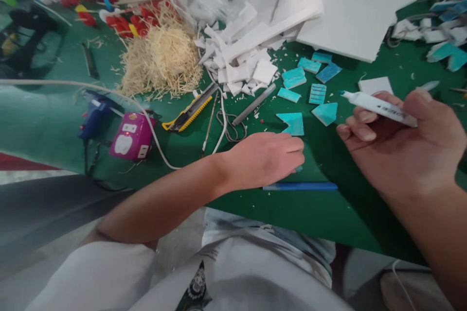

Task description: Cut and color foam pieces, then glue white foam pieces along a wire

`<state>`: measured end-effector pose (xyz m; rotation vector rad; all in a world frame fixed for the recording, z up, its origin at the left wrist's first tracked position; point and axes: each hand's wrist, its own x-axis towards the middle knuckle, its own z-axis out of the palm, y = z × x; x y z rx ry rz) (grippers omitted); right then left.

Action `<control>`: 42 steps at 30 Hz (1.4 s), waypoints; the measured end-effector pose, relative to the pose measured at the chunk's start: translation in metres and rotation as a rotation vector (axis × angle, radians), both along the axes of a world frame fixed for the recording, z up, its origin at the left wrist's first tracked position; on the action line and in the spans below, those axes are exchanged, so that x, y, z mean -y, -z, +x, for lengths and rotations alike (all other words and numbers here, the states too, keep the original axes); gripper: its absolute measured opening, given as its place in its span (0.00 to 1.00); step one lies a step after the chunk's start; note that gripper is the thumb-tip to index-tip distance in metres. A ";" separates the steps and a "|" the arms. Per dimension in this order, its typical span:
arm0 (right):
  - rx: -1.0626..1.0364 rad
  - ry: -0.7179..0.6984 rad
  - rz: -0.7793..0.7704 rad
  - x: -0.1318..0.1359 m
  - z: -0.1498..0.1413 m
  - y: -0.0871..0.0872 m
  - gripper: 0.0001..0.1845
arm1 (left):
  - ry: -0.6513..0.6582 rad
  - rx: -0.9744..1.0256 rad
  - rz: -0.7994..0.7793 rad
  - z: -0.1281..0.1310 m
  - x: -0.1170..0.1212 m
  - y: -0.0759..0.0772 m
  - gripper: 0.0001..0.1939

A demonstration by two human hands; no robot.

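Note:
My right hand (412, 141) holds a white marker (381, 106) between thumb and fingers, its uncapped teal tip pointing left. On the green tabletop, my left hand (268, 160) is closed with its fingers curled downward. A small teal bit (299, 169) shows at its fingertips; the rest of what is under them is hidden. Just beyond that hand lies a notched teal-painted foam piece (292, 124). Several more painted pieces are grouped behind it, among them a pointed one (326, 113) and a striped one (317, 93). A blue pen-like stick (301, 186) rests near the table edge.
White foam scraps (248, 65) and foam sheets (343, 14) lie at the back. Left of them are a straw-like heap (164, 60), a yellow box cutter (191, 108), a magenta power adapter (130, 136) and a blue glue gun (95, 112). A white cable (138, 106) crosses the left side.

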<state>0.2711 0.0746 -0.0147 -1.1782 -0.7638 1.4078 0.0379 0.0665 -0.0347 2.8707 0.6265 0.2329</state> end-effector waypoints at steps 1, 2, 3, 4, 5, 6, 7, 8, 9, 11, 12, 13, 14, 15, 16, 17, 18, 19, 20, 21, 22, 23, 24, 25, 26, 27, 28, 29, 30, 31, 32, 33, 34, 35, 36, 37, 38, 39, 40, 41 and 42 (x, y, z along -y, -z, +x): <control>0.005 -0.010 0.013 0.000 -0.001 -0.001 0.11 | -0.009 0.019 0.014 -0.001 -0.001 0.001 0.15; 0.005 -0.018 0.029 0.000 -0.001 -0.001 0.10 | -0.023 0.037 0.025 -0.003 -0.001 0.002 0.15; 0.003 -0.023 0.043 0.000 -0.002 -0.001 0.09 | -0.040 0.056 0.028 -0.004 -0.002 0.003 0.14; 0.001 -0.023 0.053 0.000 -0.002 -0.001 0.09 | -0.059 0.087 0.017 -0.006 -0.004 0.003 0.13; -0.001 -0.021 0.058 -0.001 -0.002 0.000 0.09 | -0.085 0.142 -0.010 -0.007 -0.005 0.002 0.12; -0.001 -0.021 0.057 -0.001 -0.003 0.001 0.10 | -0.126 0.221 -0.051 -0.008 -0.005 0.002 0.10; 0.001 -0.018 0.053 -0.001 -0.003 0.002 0.11 | -0.185 0.327 -0.100 -0.009 -0.006 0.002 0.08; 0.007 -0.015 0.048 -0.001 -0.003 0.003 0.12 | -0.262 0.448 -0.153 -0.009 -0.006 0.002 0.06; 0.018 -0.013 0.043 -0.001 -0.003 0.005 0.11 | -0.345 0.569 -0.200 -0.009 -0.007 0.002 0.05; 0.049 -0.021 0.033 0.000 -0.002 0.007 0.11 | -0.477 0.750 -0.257 -0.008 -0.007 0.002 0.03; 0.065 -0.028 0.031 0.000 -0.002 0.008 0.11 | -0.511 0.800 -0.267 -0.007 -0.007 0.002 0.03; 0.075 -0.035 0.033 0.001 -0.003 0.009 0.11 | -0.525 0.831 -0.265 -0.007 -0.007 0.002 0.03; 0.081 -0.040 0.035 0.001 -0.004 0.009 0.11 | -0.526 0.848 -0.256 -0.007 -0.007 0.002 0.03; 0.082 -0.041 0.035 0.002 -0.006 0.008 0.11 | -0.519 0.860 -0.243 -0.006 -0.007 0.001 0.03; 0.080 -0.041 0.029 0.003 -0.008 0.007 0.11 | -0.507 0.872 -0.230 -0.006 -0.007 0.001 0.03; 0.076 -0.043 0.018 0.004 -0.009 0.006 0.11 | -0.492 0.882 -0.223 -0.006 -0.007 0.001 0.03; 0.072 -0.053 0.002 0.005 -0.011 0.005 0.11 | -0.479 0.887 -0.222 -0.005 -0.007 0.001 0.03; 0.069 -0.070 -0.014 0.005 -0.012 0.004 0.12 | -0.466 0.893 -0.223 -0.005 -0.007 0.001 0.03; 0.064 -0.093 -0.023 0.005 -0.012 0.004 0.13 | -0.454 0.897 -0.226 -0.005 -0.007 0.001 0.03; 0.060 -0.119 -0.025 0.005 -0.011 0.004 0.13 | -0.440 0.901 -0.228 -0.004 -0.007 0.002 0.03; 0.056 -0.143 -0.022 0.004 -0.010 0.004 0.14 | -0.428 0.903 -0.229 -0.004 -0.007 0.003 0.03; 0.055 -0.165 -0.016 0.004 -0.009 0.005 0.14 | -0.420 0.905 -0.230 -0.003 -0.007 0.004 0.03; 0.057 -0.182 -0.012 0.004 -0.008 0.006 0.14 | -0.412 0.907 -0.229 -0.003 -0.007 0.005 0.03; 0.059 -0.194 -0.011 0.004 -0.007 0.007 0.14 | -0.408 0.907 -0.229 -0.003 -0.008 0.006 0.03; 0.063 -0.202 -0.018 0.005 -0.006 0.009 0.15 | -0.408 0.905 -0.231 -0.003 -0.008 0.007 0.03; 0.066 -0.204 -0.025 0.006 -0.006 0.010 0.15 | -0.408 0.904 -0.234 -0.003 -0.009 0.007 0.03; 0.067 -0.203 -0.025 0.007 -0.007 0.011 0.15 | -0.403 0.905 -0.235 -0.003 -0.009 0.008 0.03; 0.066 -0.204 -0.020 0.009 -0.008 0.012 0.15 | -0.393 0.909 -0.238 -0.003 -0.010 0.008 0.02; 0.065 -0.205 -0.008 0.010 -0.009 0.012 0.15 | -0.384 0.914 -0.246 -0.003 -0.010 0.008 0.02; 0.066 -0.207 0.009 0.012 -0.010 0.012 0.15 | -0.380 0.919 -0.265 -0.003 -0.010 0.007 0.01; 0.072 -0.209 0.026 0.013 -0.011 0.011 0.15 | -0.382 0.928 -0.296 -0.002 -0.010 0.007 0.01; 0.082 -0.212 0.041 0.014 -0.013 0.010 0.16 | -0.401 0.944 -0.344 -0.002 -0.009 0.006 0.00; 0.097 -0.215 0.049 0.014 -0.013 0.009 0.16 | -0.432 0.964 -0.409 -0.001 -0.008 0.005 0.01; 0.111 -0.219 0.054 0.015 -0.014 0.007 0.16 | -0.467 0.993 -0.478 0.000 -0.007 0.004 0.02; 0.120 -0.221 0.062 0.015 -0.014 0.006 0.17 | -0.498 1.025 -0.543 0.002 -0.006 0.003 0.03; 0.124 -0.224 0.067 0.015 -0.015 0.004 0.17 | -0.520 1.059 -0.600 0.003 -0.005 0.001 0.04; 0.122 -0.227 0.072 0.015 -0.015 0.003 0.16 | -0.535 1.087 -0.644 0.004 -0.004 0.000 0.04; 0.119 -0.231 0.073 0.015 -0.016 0.002 0.16 | -0.543 1.111 -0.677 0.005 -0.003 -0.001 0.05; 0.113 -0.233 0.074 0.015 -0.016 0.002 0.16 | -0.547 1.132 -0.701 0.006 -0.002 -0.002 0.06; 0.108 -0.235 0.077 0.016 -0.017 0.001 0.16 | -0.553 1.153 -0.723 0.008 -0.001 -0.003 0.07; 0.104 -0.238 0.078 0.016 -0.018 0.000 0.15 | -0.556 1.170 -0.743 0.009 0.000 -0.003 0.07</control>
